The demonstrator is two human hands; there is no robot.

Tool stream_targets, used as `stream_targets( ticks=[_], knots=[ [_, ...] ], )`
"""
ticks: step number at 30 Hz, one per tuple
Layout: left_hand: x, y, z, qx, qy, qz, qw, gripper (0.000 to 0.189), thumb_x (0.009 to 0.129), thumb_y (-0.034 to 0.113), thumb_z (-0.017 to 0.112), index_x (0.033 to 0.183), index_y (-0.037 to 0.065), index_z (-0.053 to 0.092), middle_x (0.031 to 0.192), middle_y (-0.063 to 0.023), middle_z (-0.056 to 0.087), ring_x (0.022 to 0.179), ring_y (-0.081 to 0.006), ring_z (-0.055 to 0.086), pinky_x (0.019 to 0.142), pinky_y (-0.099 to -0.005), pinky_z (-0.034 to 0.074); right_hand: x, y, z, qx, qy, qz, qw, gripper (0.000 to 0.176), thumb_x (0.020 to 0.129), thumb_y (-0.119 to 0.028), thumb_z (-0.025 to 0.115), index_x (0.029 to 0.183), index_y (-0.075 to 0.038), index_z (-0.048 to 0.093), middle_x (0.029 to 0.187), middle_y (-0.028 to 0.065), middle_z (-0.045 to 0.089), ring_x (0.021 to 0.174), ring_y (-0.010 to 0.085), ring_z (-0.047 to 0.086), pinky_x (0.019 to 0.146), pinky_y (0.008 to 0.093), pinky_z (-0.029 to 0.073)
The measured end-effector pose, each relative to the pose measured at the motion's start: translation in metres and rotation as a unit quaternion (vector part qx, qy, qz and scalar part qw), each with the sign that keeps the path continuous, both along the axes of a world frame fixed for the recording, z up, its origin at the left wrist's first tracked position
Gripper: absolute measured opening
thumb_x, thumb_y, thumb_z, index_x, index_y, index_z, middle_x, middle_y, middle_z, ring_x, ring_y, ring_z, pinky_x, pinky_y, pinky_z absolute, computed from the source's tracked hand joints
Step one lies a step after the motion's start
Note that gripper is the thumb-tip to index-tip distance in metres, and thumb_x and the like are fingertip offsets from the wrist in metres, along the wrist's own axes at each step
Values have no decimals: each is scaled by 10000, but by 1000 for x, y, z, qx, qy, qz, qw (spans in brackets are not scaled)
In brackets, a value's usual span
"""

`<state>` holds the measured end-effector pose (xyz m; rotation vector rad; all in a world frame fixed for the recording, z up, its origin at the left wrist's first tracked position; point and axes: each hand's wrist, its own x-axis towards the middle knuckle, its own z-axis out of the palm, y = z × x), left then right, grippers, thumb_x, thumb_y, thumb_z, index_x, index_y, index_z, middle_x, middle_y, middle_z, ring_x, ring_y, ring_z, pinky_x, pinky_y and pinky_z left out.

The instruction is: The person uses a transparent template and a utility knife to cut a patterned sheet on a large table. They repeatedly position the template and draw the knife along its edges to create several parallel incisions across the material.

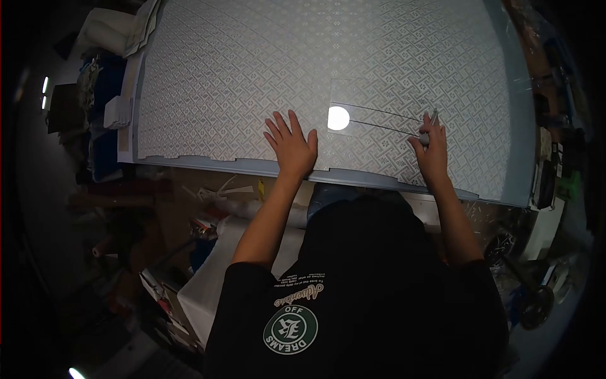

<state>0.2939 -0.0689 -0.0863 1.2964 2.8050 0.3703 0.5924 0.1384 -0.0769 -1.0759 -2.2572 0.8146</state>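
A pale sheet (233,95) with a woven geometric pattern covers the tabletop in front of me. My left hand (292,148) lies flat on it near the front edge, fingers spread, holding nothing. To the right, my right hand (433,151) has its fingers closed around a small grey pointed tool (425,138), partly hidden by the fingers; its exact kind I cannot tell. Two thin dark lines (385,126) run across the sheet toward that hand. Where they begin on the left, a bright round light spot (339,118) shows between my hands.
The blue-grey table edge (271,167) runs just before my body, beneath the sheet's uneven border. White folded material (117,114) sits at the table's left side. Below hangs pale cloth (221,271), with scraps around it. A round metal object (536,306) stands lower right.
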Motion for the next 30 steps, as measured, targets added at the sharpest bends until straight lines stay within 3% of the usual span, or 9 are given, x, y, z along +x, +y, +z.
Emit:
stream_targets(
  ticks=[4,8,10,13,18,23,30],
  knots=[
    [14,-14,2,8,-12,-69,998,821,974,455,606,1582,-29,341,1636,-403,171,1519,-626,58,1197,-731,55,-5,-5,2,-7,-37,24,999,364,878,-156,802,1096,-40,536,1532,219,524,1393,467,458,1210,582,287],
    [16,-19,19,23,-44,-102,994,832,953,481,640,1594,31,361,1639,-388,185,1523,-622,59,1192,-739,54,-5,-22,1,-17,-48,23,998,345,883,-161,795,1076,-46,533,1544,211,516,1433,455,433,1226,576,264],
    [18,-19,31,-8,-75,-165,983,823,926,523,678,1593,122,407,1665,-324,209,1527,-615,68,1188,-746,58,-5,-33,-1,-8,-40,38,998,333,888,-151,789,1071,-48,531,1553,210,508,1469,454,397,1233,573,258],
    [21,-21,25,-9,-82,-213,973,770,901,517,725,1548,174,490,1671,-257,267,1531,-597,102,1186,-746,89,-6,-40,-4,-3,-54,37,998,321,903,-165,776,1071,-44,531,1553,212,508,1487,451,379,1234,572,256],
    [24,-25,18,55,-99,-208,971,689,876,465,781,1460,158,586,1628,-236,361,1523,-570,190,1180,-735,159,2,-56,-4,-5,-45,31,998,353,904,-218,784,1083,-40,537,1557,215,503,1474,454,396,1234,574,258],
    [25,-30,16,80,-101,-218,967,651,854,457,805,1406,155,635,1584,-230,423,1495,-555,275,1172,-722,213,19,-70,-2,16,-59,50,997,488,833,-332,855,1093,-50,555,1559,203,504,1427,462,450,1236,571,270],
    [24,-30,13,98,-81,-230,965,654,826,442,826,1381,144,650,1564,-219,453,1476,-544,319,1156,-728,243,19,-71,-6,23,-45,46,998,486,812,-334,870,1059,-66,548,1535,184,540,1364,449,515,1237,560,282]
  ],
)
